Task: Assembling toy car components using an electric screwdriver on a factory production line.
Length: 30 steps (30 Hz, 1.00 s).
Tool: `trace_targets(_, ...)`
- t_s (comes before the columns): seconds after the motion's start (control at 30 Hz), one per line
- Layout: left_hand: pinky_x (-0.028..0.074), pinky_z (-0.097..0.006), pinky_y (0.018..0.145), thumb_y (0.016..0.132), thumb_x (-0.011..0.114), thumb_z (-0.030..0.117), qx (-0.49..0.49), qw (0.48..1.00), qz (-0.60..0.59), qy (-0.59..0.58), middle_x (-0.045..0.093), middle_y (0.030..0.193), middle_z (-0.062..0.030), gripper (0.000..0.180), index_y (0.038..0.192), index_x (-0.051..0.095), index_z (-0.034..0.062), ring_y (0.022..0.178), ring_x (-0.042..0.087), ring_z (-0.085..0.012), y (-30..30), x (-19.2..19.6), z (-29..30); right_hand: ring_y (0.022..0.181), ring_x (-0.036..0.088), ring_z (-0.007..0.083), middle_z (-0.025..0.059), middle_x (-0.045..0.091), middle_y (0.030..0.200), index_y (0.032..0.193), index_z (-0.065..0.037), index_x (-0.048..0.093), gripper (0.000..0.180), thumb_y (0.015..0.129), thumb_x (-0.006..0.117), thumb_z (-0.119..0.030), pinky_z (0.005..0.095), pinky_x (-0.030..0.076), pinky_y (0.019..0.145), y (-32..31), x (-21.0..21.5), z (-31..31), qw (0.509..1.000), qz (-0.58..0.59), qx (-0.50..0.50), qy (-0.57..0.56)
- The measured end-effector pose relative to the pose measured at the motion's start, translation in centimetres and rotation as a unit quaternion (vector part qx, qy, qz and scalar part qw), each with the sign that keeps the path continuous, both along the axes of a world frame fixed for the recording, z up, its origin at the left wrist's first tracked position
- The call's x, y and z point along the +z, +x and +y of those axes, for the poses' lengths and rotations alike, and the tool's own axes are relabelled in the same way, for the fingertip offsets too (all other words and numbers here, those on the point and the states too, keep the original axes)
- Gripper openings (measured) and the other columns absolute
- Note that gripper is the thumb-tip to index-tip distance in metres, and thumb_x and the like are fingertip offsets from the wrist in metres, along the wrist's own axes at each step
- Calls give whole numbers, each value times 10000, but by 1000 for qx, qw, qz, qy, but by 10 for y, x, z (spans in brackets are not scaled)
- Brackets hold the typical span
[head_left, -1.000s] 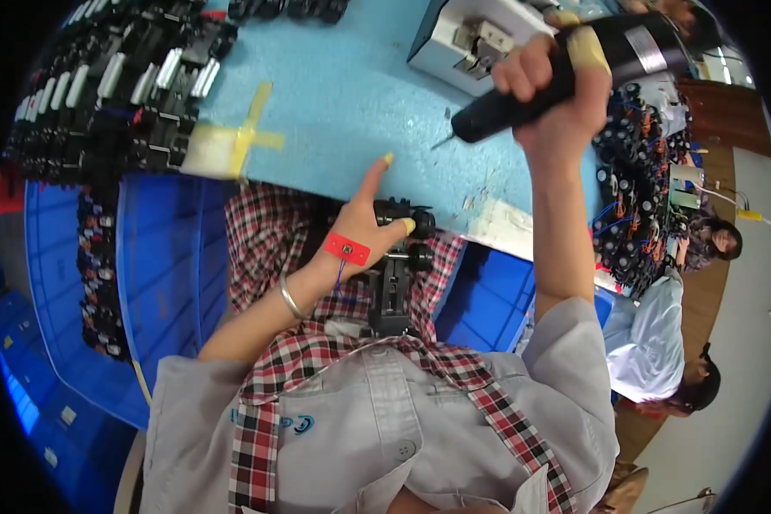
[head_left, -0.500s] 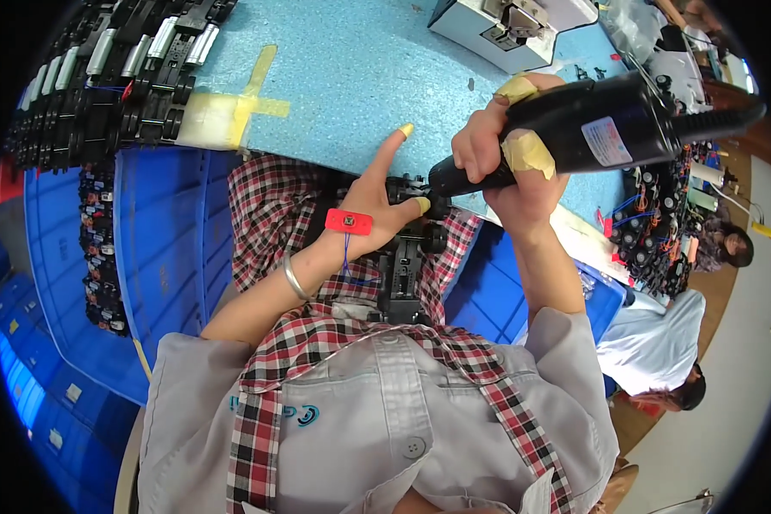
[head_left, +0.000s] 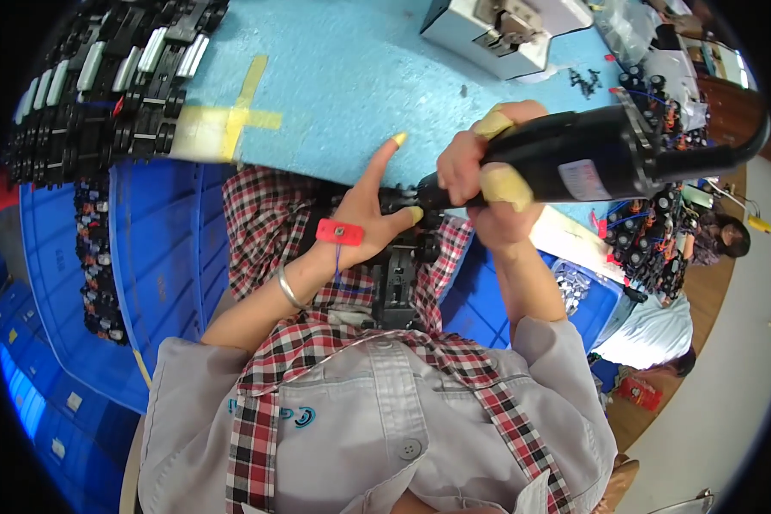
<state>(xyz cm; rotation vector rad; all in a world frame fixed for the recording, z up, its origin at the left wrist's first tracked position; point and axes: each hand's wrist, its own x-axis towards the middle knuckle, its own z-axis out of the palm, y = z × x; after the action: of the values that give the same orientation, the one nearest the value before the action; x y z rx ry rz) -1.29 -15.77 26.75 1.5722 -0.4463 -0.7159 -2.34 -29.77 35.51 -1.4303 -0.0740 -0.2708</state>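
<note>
the black toy car chassis (head_left: 396,274) sits at the near edge of the blue desk (head_left: 343,77), over the person's lap. the left hand (head_left: 370,218) has its grip closed on the chassis top, index finger stretched out. the right hand (head_left: 488,184) grips a black electric screwdriver (head_left: 591,158), tip at the chassis. rows of black chassis (head_left: 103,86) lie far left, a grey machine (head_left: 505,30) behind.

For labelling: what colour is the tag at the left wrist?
Red; the tag shows best in the head view, beside the left hand.
</note>
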Motion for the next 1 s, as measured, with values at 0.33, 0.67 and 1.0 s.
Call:
trace_targets(0.33,249,-352,1034,704,648,148,-13,1000,4,20,308,1359,-200,827,1374,169,75,1267,291,-333,0,5,4,439,375,118,4,369,541,900,-81,479,215,824,510,-280,265,355,458,94,76,-84,959,-179,-154,154)
trace_targets(0.67,271,-343,1022,701,648,160,3,1000,-10,-3,314,1356,-195,819,1371,184,77,1260,310,-317,0,-3,3,476,365,119,14,390,580,925,-53,469,199,837,466,-231,289,363,516,98,49,-73,986,-46,-143,65)
trace_targets(1.0,294,-347,1000,704,640,174,8,999,-18,35,354,1320,-223,802,1369,198,98,1243,336,-328,-1,1,2,469,396,125,33,412,574,1053,-67,402,290,829,493,-227,288,373,517,21,8,-4,995,2,19,94)
